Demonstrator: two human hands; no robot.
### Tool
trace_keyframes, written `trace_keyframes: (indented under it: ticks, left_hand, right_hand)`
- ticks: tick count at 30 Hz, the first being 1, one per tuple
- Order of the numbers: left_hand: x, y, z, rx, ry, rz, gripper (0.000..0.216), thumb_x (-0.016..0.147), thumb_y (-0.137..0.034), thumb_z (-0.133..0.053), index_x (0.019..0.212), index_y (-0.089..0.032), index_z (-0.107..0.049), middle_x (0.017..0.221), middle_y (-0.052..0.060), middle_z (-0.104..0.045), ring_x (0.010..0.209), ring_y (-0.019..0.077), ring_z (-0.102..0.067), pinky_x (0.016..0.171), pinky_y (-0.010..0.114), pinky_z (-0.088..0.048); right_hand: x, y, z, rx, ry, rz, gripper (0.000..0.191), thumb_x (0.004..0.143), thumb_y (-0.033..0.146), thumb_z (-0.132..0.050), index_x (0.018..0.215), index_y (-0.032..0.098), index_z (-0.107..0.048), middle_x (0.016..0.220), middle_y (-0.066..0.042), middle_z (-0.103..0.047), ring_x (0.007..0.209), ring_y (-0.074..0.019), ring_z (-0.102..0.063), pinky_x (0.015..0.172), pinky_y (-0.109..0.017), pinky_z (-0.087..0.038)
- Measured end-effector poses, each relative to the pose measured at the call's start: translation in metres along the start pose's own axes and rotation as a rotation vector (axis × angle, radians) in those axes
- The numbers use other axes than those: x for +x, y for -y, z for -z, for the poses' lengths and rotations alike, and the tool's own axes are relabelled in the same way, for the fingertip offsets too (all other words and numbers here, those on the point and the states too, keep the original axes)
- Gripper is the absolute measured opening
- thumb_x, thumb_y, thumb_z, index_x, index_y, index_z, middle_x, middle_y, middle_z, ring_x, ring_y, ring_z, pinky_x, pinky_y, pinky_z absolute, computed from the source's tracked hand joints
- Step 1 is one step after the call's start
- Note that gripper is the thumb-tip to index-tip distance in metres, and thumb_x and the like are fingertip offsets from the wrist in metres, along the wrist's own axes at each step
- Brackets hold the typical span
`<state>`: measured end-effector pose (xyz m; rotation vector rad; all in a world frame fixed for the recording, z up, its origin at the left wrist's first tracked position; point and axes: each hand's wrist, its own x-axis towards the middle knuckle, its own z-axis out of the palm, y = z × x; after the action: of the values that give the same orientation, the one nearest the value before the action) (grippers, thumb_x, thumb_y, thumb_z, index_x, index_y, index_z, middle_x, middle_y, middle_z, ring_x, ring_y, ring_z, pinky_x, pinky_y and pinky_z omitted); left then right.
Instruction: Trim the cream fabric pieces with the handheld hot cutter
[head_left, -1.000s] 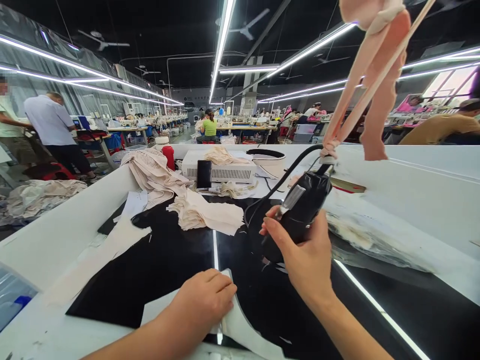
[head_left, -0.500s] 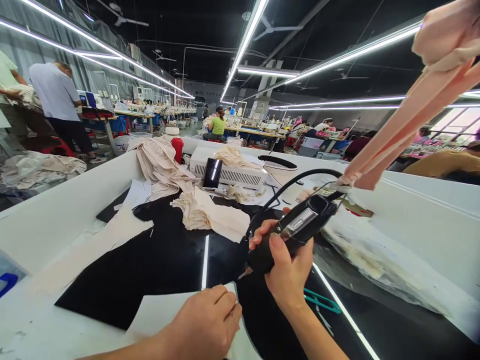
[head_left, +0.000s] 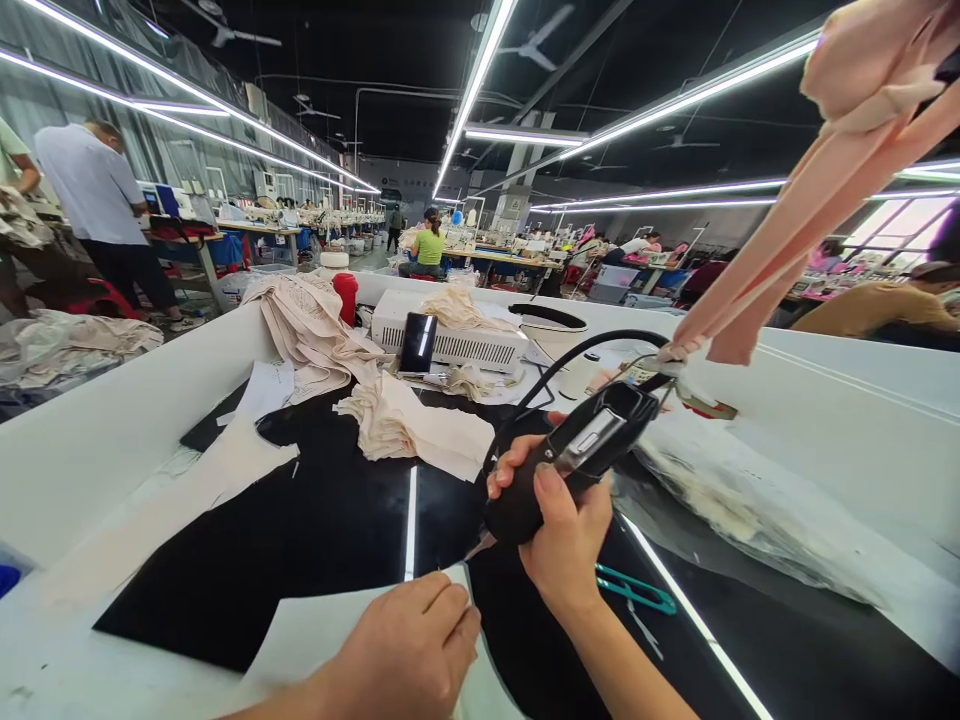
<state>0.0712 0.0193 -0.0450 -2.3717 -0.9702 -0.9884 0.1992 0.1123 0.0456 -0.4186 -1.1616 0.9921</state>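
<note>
My right hand [head_left: 564, 528] is wrapped round a black corded hand tool [head_left: 570, 458], whose metal tip points down to the corner of a white sheet [head_left: 315, 630] on the glossy black tabletop [head_left: 330, 520]. My left hand [head_left: 409, 650] lies on that sheet with its fingers curled and pressed down near the tool's tip. The tool's black cord [head_left: 577, 355] loops up and away; it hangs from a pink fabric strap [head_left: 780, 250] at the upper right.
Teal snips [head_left: 634, 590] lie right of my right wrist. Beige fabric pieces [head_left: 412, 425], a white box machine [head_left: 450, 340], a phone [head_left: 417, 343] and a red bottle [head_left: 346, 296] sit farther back. A plastic-wrapped bundle [head_left: 742, 510] lies at right. Other workers stand and sit behind.
My right hand has brought the tool down and nearer, so its tip now sits at the sheet's corner by my left hand. The view has shifted slightly.
</note>
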Motion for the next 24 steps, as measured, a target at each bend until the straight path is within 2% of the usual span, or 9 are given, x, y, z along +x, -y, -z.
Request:
trace_keyframes:
  ticks: [9,17,24]
  left_hand:
    - [-0.0005,0.0006,-0.0023,0.006,-0.026,0.006,0.025,0.098,-0.002,-0.042,0.097,-0.007,-0.067,0.086,0.010,-0.068,0.077,0.0196,-0.068,0.070,0.029,-0.062]
    - [-0.0020,0.0016,0.0006,0.033,-0.026,0.001,0.027,0.101,-0.005,-0.042,0.099,-0.008,-0.069,0.092,0.010,-0.071,0.079,0.0198,-0.070,0.069,0.028,-0.062]
    - [-0.0062,0.0035,0.0010,0.080,-0.047,-0.038,0.027,0.101,-0.006,-0.044,0.101,-0.010,-0.071,0.105,0.010,-0.076,0.095,0.0201,-0.072,0.082,0.029,-0.061]
  right_hand:
    - [-0.0028,0.0015,-0.0023,0.043,0.003,-0.041,0.036,0.084,0.037,-0.080,0.111,0.029,-0.057,0.079,0.005,-0.064,0.058,-0.0113,-0.058,0.047,-0.023,-0.052]
    - [-0.0077,-0.0010,-0.0022,0.016,0.029,-0.018,0.035,0.086,0.036,-0.078,0.113,0.029,-0.056,0.080,0.004,-0.063,0.059,-0.0117,-0.059,0.048,-0.024,-0.053]
    - [-0.0091,-0.0030,-0.0023,0.003,0.047,-0.005,0.035,0.087,0.035,-0.077,0.115,0.029,-0.056,0.082,0.005,-0.064,0.059,-0.0123,-0.060,0.050,-0.025,-0.055]
